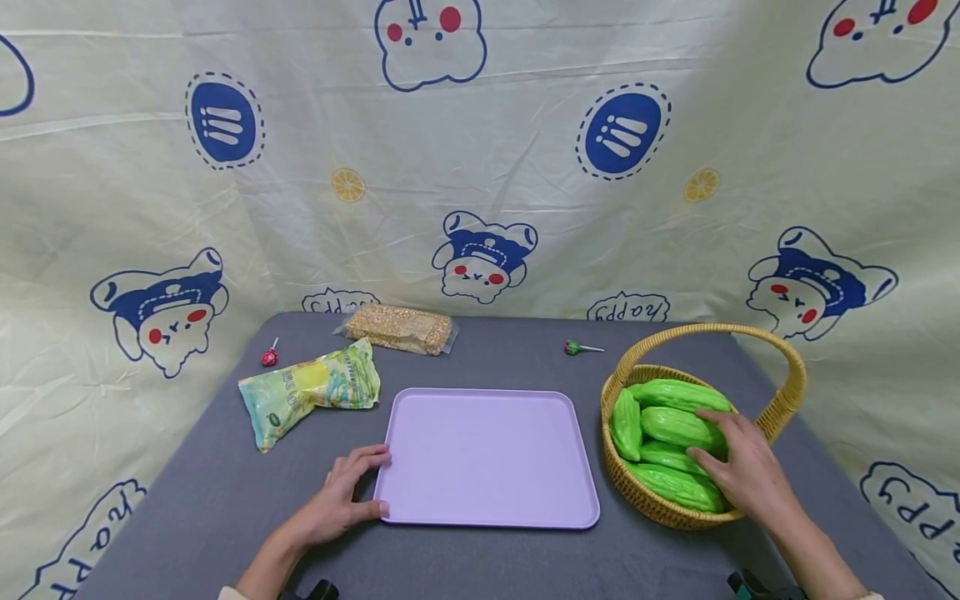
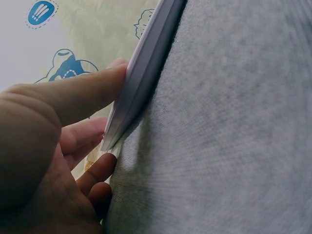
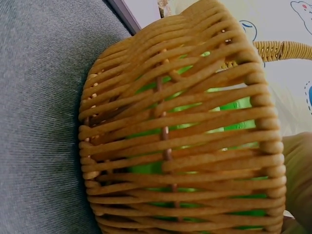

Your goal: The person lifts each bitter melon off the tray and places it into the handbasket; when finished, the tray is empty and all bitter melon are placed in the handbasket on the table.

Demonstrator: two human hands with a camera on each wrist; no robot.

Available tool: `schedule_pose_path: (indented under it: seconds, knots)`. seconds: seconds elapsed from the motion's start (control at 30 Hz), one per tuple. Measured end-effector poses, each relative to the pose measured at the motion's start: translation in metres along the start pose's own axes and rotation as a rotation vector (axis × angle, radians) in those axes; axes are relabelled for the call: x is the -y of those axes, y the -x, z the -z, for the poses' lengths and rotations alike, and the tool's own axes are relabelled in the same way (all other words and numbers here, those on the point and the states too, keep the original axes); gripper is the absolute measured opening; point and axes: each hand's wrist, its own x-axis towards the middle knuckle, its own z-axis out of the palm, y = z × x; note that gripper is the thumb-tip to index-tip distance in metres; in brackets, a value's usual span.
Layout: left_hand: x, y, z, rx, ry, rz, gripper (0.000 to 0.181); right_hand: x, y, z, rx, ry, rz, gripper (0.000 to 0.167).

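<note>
Several bright green bitter melons with ridged skins lie in a woven wicker basket on the right. My right hand reaches over the basket's right rim and holds the right end of the middle bitter melon, fingers along its far side and thumb on its near side. In the right wrist view the basket wall hides most of that hand. My left hand touches the left edge of a lilac tray. In the left wrist view, its thumb rests against the tray rim.
A green-yellow packet lies left of the tray, with a clear bag of pale grains behind it. A red lollipop is at far left; a green one lies behind the tray. The basket's handle arches overhead.
</note>
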Motion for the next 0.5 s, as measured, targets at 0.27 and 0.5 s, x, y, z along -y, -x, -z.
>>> schedule_pose_path:
  seconds: [0.27, 0.5]
  knots:
    - [0.0009, -0.0002, -0.0005, -0.003, -0.006, -0.003, 0.062, -0.0014, 0.0003, -0.001, -0.007, -0.002, 0.002, 0.053]
    - [-0.0008, -0.0002, 0.0, 0.007, 0.003, 0.005, 0.062, 0.0022, 0.0012, 0.0016, -0.03, -0.018, 0.019, 0.055]
